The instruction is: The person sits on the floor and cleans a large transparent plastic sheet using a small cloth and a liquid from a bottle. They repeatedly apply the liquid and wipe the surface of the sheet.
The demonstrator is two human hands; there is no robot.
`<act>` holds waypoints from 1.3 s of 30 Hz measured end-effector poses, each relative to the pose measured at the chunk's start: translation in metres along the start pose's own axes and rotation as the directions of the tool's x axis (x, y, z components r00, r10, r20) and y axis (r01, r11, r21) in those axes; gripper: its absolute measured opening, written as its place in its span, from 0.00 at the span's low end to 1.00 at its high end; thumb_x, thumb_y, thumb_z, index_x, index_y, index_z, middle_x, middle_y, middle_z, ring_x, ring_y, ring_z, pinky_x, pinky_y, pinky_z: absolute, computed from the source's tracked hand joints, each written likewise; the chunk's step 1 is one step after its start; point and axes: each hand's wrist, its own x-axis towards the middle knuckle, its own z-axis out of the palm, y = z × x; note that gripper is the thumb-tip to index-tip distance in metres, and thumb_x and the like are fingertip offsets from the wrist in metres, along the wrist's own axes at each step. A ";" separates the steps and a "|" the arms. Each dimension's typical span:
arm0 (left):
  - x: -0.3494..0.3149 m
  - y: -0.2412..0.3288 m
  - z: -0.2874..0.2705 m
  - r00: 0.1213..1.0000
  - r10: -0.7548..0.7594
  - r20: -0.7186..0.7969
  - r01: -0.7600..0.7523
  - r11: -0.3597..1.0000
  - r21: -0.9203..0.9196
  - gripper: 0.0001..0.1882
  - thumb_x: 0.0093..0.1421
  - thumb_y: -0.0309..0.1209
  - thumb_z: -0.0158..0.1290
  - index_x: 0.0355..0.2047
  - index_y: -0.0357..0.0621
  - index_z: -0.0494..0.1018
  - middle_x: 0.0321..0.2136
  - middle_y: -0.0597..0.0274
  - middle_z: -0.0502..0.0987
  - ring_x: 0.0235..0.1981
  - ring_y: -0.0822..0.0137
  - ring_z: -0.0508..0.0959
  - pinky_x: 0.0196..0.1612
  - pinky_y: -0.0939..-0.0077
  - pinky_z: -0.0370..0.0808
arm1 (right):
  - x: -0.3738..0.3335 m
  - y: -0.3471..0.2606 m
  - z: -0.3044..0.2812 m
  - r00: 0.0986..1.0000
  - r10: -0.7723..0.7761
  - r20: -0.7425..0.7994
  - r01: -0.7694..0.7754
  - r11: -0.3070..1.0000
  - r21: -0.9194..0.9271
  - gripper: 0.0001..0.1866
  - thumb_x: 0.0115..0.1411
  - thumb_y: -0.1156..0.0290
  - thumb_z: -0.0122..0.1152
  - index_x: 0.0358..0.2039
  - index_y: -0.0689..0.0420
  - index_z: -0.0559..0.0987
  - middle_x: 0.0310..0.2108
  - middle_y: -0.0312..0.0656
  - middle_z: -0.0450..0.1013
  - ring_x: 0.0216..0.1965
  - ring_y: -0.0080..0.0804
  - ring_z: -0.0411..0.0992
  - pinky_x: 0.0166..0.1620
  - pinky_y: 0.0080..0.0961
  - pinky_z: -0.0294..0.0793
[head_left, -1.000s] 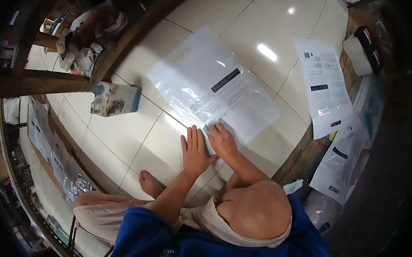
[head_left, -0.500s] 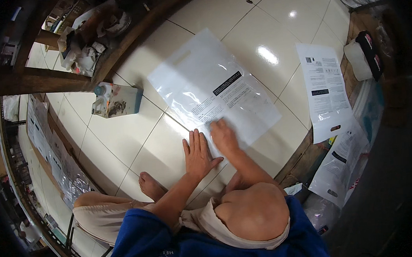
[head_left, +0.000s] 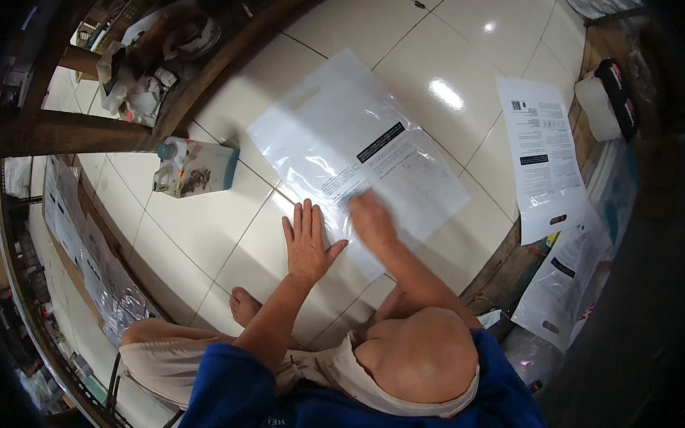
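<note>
A white plastic bag (head_left: 308, 142) with a punched handle slot and printed black text lies flat on the tiled floor in front of me. My left hand (head_left: 308, 243) is laid flat at the bag's near left edge, fingers stretched and thumb out over the edge. Over the near part of the bag, my right hand (head_left: 372, 222) is curled closed and slightly blurred. Whatever its fingers hold, if anything, is hidden beneath them.
At the left stands a stained plastic jug (head_left: 195, 167) below a wooden frame (head_left: 75, 135). More printed bags (head_left: 540, 138) lie at the right, near a pale and black item (head_left: 604, 99). Clear-wrapped printed sheets (head_left: 89, 250) rest along the left side.
My left hand has slid left and a little away from me, uncovering the bag's near corner. My right hand has shifted slightly over the bag and stays closed.
</note>
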 end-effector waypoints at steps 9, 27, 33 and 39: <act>-0.002 0.015 0.002 0.998 -0.049 0.036 0.050 0.999 -0.011 0.54 0.54 0.59 0.57 0.66 0.30 0.50 0.69 0.42 0.48 0.71 0.43 0.43 0.67 0.35 0.41 | 0.016 0.047 -0.013 0.985 0.156 -0.080 -0.146 0.983 0.113 0.14 0.55 0.75 0.58 0.43 0.59 0.78 0.41 0.53 0.74 0.46 0.52 0.72 0.51 0.44 0.72; -0.006 0.012 -0.001 0.998 -0.060 0.016 0.061 0.997 -0.044 0.58 0.51 0.61 0.59 0.66 0.28 0.48 0.68 0.38 0.48 0.71 0.42 0.45 0.68 0.37 0.42 | 0.016 0.010 0.017 0.999 -0.012 0.032 0.017 0.988 -0.151 0.07 0.61 0.72 0.50 0.38 0.60 0.73 0.36 0.54 0.71 0.37 0.55 0.73 0.41 0.46 0.76; -0.004 0.018 -0.004 0.996 -0.085 0.038 0.087 0.995 -0.044 0.58 0.50 0.61 0.59 0.65 0.29 0.49 0.68 0.35 0.47 0.71 0.42 0.44 0.68 0.36 0.42 | 0.099 0.108 -0.072 0.939 0.288 -0.190 -0.283 0.958 0.054 0.08 0.57 0.69 0.59 0.31 0.61 0.76 0.29 0.54 0.72 0.33 0.53 0.71 0.38 0.45 0.69; -0.010 0.005 -0.006 0.995 -0.086 0.054 0.088 0.995 -0.036 0.58 0.50 0.61 0.60 0.66 0.30 0.49 0.68 0.37 0.47 0.71 0.43 0.43 0.68 0.36 0.41 | 0.013 -0.038 -0.002 0.967 0.015 0.253 -0.024 0.999 0.033 0.08 0.57 0.72 0.56 0.38 0.58 0.74 0.37 0.54 0.72 0.41 0.53 0.74 0.43 0.44 0.76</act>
